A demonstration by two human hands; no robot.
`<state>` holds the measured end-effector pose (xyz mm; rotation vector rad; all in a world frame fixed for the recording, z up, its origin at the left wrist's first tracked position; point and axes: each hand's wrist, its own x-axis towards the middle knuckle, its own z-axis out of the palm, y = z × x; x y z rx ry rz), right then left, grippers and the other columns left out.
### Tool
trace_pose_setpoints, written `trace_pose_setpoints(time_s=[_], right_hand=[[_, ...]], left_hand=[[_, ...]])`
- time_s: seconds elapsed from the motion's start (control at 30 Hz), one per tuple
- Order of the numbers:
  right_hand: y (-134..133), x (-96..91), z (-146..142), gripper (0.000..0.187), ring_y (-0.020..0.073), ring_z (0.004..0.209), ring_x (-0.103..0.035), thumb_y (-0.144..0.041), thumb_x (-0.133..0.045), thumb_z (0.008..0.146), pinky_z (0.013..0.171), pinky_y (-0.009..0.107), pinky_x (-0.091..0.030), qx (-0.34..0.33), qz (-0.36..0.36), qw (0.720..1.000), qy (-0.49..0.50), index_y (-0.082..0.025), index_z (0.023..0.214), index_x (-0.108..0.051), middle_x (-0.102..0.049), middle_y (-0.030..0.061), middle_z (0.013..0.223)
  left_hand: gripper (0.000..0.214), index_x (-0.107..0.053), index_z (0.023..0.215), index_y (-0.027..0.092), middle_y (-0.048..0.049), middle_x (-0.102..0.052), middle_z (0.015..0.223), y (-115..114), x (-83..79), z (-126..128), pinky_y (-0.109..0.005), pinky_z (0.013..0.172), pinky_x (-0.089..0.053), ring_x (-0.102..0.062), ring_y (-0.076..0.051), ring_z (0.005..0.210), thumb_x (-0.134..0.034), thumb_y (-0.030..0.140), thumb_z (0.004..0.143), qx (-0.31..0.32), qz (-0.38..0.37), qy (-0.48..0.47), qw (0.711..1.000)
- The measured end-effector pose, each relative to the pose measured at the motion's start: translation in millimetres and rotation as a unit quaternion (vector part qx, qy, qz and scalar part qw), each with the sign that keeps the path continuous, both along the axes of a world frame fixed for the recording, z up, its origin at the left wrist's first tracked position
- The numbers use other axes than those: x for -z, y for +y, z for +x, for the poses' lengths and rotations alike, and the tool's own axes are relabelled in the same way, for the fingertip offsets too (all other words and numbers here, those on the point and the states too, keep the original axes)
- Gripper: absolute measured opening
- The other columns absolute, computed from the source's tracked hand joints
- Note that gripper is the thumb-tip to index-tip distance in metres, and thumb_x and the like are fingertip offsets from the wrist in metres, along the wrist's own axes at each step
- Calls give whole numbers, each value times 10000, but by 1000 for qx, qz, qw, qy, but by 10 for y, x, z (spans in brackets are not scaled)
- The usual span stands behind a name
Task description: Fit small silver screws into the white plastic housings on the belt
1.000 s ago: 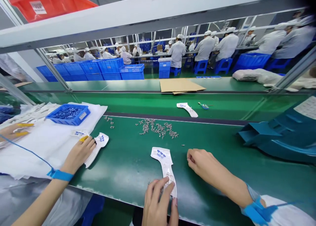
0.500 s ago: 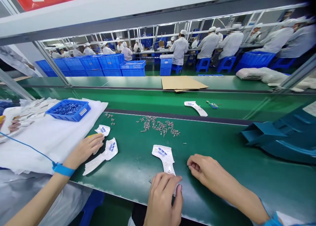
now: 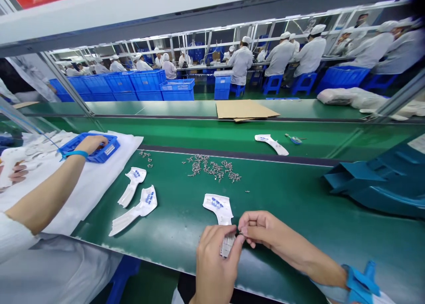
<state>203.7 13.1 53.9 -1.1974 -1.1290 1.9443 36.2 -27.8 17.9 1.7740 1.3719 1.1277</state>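
A white plastic shell piece point(image 3: 219, 206) with blue marks lies on the green belt point(image 3: 299, 198) near the front edge. My left hand point(image 3: 215, 262) is closed on its narrow lower end. My right hand point(image 3: 262, 228), with a blue strap at the wrist, pinches its fingertips together right at that end, touching my left thumb. What sits in the pinch is too small to name. A scatter of small metal screws point(image 3: 214, 169) lies on the belt beyond the piece.
A co-worker's hand point(image 3: 91, 142) reaches into a blue tray of small parts point(image 3: 109, 151) on white sheeting at left. Two more white shells point(image 3: 136, 202) lie nearby, another point(image 3: 270, 144) farther back. A teal plastic bin point(image 3: 375, 180) stands at right. Cardboard point(image 3: 244, 109) lies behind.
My right hand has moved left to meet my left hand at the shell's lower end. The co-worker's hand left the two shells and went up into the blue tray.
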Motion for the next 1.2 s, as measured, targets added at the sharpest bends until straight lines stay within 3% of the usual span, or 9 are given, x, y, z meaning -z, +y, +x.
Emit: trace_pose_setpoints(time_s=[0.17, 0.3, 0.43, 0.57, 0.67, 0.8, 0.93, 1.2], right_hand=[[41, 43, -59, 347, 113, 629, -492, -461, -816, 694, 631, 248, -400, -1, 20, 1000, 2, -172, 761, -636, -604, -20, 693], [35, 107, -87, 322, 137, 673, -559, -483, -751, 777, 679, 270, -444, -7, 81, 995, -55, -176, 814, -662, -655, 4, 740], [-36, 83, -128, 226, 179, 790, -632, -397, -604, 913, 742, 287, -475, -24, 175, 970, -166, -192, 890, -697, -718, 39, 873], [-78, -11, -166, 210, 168, 769, -629, -341, -541, 950, 692, 267, -449, -43, 239, 934, -261, -221, 854, -683, -701, 11, 863], [-73, -45, -181, 245, 165, 744, -602, -354, -491, 979, 658, 263, -419, -70, 246, 916, -309, -229, 848, -656, -671, -2, 817], [-61, -11, -212, 235, 171, 742, -582, -331, -481, 980, 639, 267, -383, -97, 255, 893, -358, -229, 825, -626, -651, -3, 803], [-44, 45, -238, 219, 174, 754, -582, -296, -466, 983, 656, 272, -379, -90, 269, 880, -380, -228, 826, -603, -636, -1, 814], [-35, 56, -253, 207, 186, 785, -588, -300, -442, 995, 691, 285, -386, -98, 284, 865, -401, -233, 845, -568, -620, 5, 841]], left_hand=[[119, -691, 947, 261, -5, -692, 865, -7, 1, -42, -278, 732, -493, -629, -180, 827, -583, 212, 944, -19, 0, -31, 999], [131, -657, 904, 236, -7, -679, 833, 11, -8, -95, -280, 703, -469, -608, -176, 783, -550, 173, 945, -23, 52, 32, 998], [131, -629, 871, 215, -5, -667, 786, 8, 7, -120, -295, 695, -443, -592, -179, 753, -549, 137, 939, -43, 124, 115, 985], [161, -615, 827, 213, 0, -645, 729, -24, 27, -130, -310, 693, -444, -579, -182, 728, -539, 136, 946, -46, 136, 151, 978], [117, -631, 1044, 221, -42, -698, 947, -27, 37, -193, -352, 795, -498, -619, -218, 896, -574, 199, 944, -21, 96, 171, 980], [533, -449, 1410, 216, -99, -558, 1402, -2, 90, -314, -461, 1017, -465, -492, -302, 1285, -622, 330, 919, 15, 59, 240, 969], [552, -424, 1446, 251, -46, -467, 1512, 8, 149, -356, -495, 1057, -439, -407, -309, 1378, -595, 359, 933, 53, 47, 286, 956], [557, -435, 1442, 232, -41, -443, 1532, 13, 167, -337, -505, 1073, -416, -404, -313, 1383, -598, 361, 925, 58, 34, 297, 953]])
